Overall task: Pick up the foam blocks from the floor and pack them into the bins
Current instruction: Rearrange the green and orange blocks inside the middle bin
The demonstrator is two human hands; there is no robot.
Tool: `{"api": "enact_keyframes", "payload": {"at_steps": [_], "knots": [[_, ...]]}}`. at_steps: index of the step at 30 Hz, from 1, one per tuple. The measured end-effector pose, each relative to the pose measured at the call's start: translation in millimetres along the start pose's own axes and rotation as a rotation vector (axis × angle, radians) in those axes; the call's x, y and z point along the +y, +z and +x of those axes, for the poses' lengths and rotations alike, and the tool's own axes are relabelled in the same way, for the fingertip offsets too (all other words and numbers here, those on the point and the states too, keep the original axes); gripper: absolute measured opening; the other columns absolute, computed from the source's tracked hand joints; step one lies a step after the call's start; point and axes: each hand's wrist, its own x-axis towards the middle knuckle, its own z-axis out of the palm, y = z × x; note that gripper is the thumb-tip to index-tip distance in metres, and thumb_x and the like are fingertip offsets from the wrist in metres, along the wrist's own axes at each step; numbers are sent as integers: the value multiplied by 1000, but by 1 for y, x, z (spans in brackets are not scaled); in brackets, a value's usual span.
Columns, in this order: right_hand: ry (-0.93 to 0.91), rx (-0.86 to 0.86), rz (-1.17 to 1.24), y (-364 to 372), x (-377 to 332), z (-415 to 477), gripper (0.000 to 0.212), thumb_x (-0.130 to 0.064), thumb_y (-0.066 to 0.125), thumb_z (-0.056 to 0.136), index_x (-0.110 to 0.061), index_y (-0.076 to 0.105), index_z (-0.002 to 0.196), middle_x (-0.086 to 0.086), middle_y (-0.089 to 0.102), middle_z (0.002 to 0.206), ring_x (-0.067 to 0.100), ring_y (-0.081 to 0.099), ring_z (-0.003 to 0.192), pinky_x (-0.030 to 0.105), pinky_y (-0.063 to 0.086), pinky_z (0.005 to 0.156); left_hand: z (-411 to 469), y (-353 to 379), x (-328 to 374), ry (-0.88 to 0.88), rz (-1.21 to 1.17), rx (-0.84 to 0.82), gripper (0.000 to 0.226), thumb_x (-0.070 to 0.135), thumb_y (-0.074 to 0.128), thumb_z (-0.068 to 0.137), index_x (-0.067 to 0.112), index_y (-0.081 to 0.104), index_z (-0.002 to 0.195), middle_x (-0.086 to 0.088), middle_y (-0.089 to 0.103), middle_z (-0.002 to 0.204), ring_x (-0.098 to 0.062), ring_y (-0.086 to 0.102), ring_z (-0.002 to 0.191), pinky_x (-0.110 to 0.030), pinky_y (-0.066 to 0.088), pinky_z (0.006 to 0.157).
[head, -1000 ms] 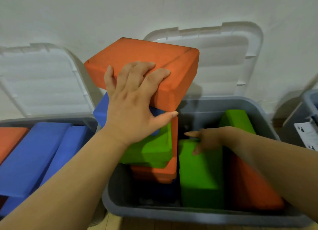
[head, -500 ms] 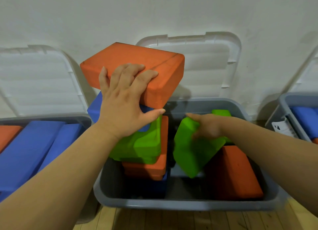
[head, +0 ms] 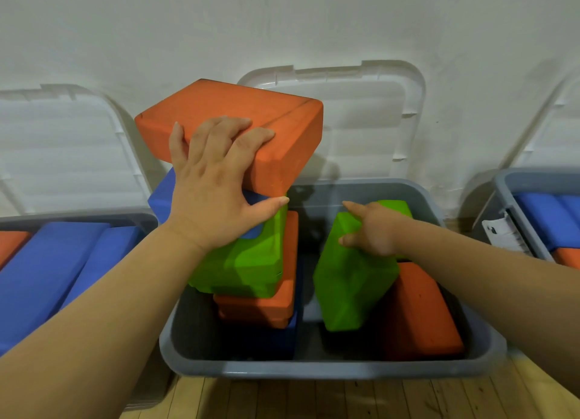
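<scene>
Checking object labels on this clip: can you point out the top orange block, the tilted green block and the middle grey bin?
top orange block point(head: 251, 111), head view, on its upper face.
tilted green block point(head: 351, 280), head view, on its broad face towards the camera.
middle grey bin point(head: 314, 371), head view, on its near rim.

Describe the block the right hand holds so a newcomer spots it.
Start at the middle grey bin. In its right half, beside an orange block, is a green block gripped at its top by the right hand. It tilts on end; the stacked green block on the left lies flat.
</scene>
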Motion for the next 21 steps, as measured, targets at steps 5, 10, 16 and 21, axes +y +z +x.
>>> {"api": "enact_keyframes", "payload": {"at_steps": [5,10,16,21], "knots": [[-23,-243,-339,17,-17,-22,84,-66,45,99,-19,18,164,3,8,171,36,20,153,38,33,114,1,0,1,0,0,-2,87,72,70,70,28,50,142,-6,47,146,-33,38,141,-67,7,119],[-56,-298,-414,15,-14,-18,111,-83,52,83,-19,11,164,4,28,167,28,31,151,36,31,117,1,-1,0,0,-4,-18,88,72,69,70,28,49,143,-6,46,147,-33,37,142,-68,7,119],[-65,-366,-302,3,10,-11,115,-84,60,77,-21,18,164,0,31,166,24,34,150,37,31,121,1,-2,-1,2,-3,-42,89,74,68,71,29,46,145,-5,43,149,-33,34,145,-67,4,119],[-85,-126,-48,-25,3,-16,108,-66,79,75,-23,28,161,3,49,153,27,50,138,36,41,113,0,-3,-1,5,-22,-54,90,72,69,71,29,45,146,-5,41,150,-32,33,145,-69,3,119]]}}
